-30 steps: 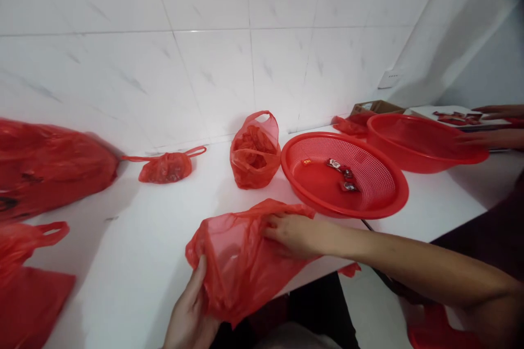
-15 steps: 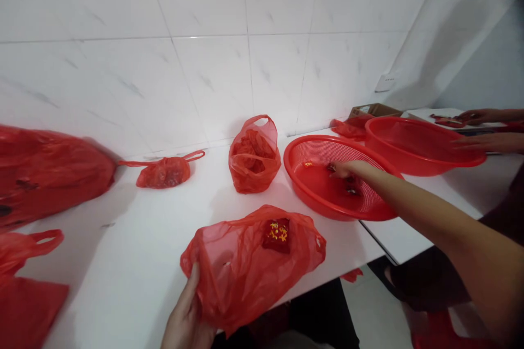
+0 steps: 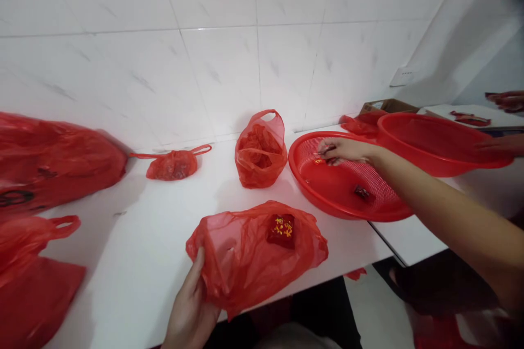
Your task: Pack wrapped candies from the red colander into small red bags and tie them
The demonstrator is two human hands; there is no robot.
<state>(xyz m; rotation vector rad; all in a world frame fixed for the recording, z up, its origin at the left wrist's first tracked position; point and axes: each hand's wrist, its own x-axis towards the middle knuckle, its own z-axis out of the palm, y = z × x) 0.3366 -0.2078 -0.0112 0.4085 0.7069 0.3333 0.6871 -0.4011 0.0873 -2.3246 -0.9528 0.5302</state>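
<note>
One packet (image 3: 281,230) sits in the bag (image 3: 245,262) on the bench (image 3: 143,240), clenched by my left fingers (image 3: 196,272); two loose packets (image 3: 363,192) remain in the basket (image 3: 339,212) near my right fingers (image 3: 327,148), whose grasp I cannot tell.

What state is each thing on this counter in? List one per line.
near bag, lying open, red packet inside.
left hand, gripping the near bag's edge.
right hand, reaching into the sieve basket.
sieve basket, upright, holding a wrapped piece.
upright bag, standing open, stuffed.
small bag, knotted shut, lying down.
</note>
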